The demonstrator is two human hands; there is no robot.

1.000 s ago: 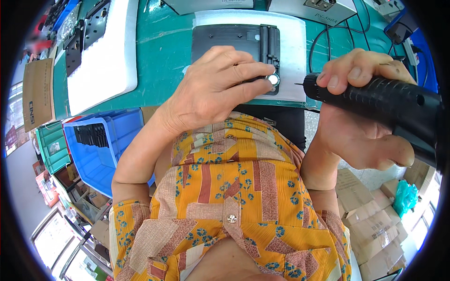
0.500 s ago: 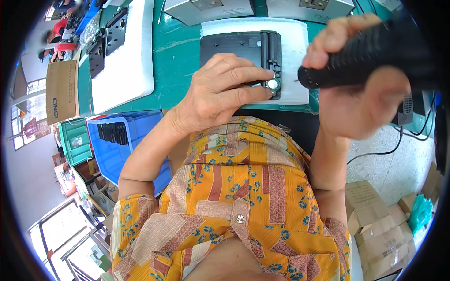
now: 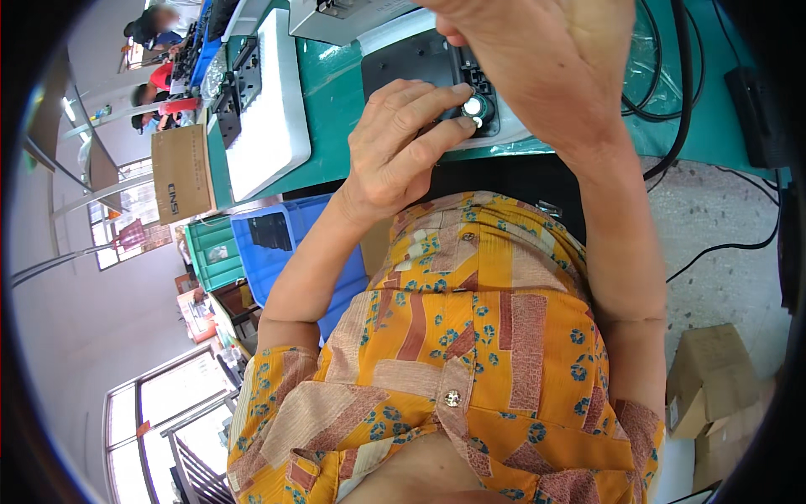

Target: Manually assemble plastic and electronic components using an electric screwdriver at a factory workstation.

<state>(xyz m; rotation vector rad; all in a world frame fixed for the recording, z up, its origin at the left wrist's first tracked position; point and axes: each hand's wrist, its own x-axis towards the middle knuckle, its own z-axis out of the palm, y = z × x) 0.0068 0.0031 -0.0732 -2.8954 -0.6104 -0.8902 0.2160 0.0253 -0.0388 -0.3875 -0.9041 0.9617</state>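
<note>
Since the earlier frame the right hand (image 3: 550, 67) is moving from the right side to the upper centre, and the black tool it was holding is passing out of view; the camera's view is also shifting, with the bins now sitting farther right in the frame. The left hand (image 3: 395, 151) is staying by the round part (image 3: 473, 107).

That round part, shiny and pale, is sitting on the black panel (image 3: 399, 63) just above centre of the frame, near the panel's right end. The left grip is narrow, its fingertips reaching the round part's left edge (whether they are pinching or only steadying it, I cannot tell). The right hand is covering part of the panel from the camera's side, and I cannot tell what its grip is holding, as its fingers are mostly lying beyond the top edge.

The panel is resting on a white pad (image 3: 399, 32), which is lying on the green surface (image 3: 332, 84). In the upper left, a foam sheet (image 3: 273, 118) is carrying dark parts (image 3: 245, 67). A grey box (image 3: 353, 21) is standing at the top edge, and a black cable (image 3: 684, 84) is hanging in the upper right. Left of centre, a blue bin (image 3: 260, 273) is standing beside a green bin (image 3: 210, 239).
</note>
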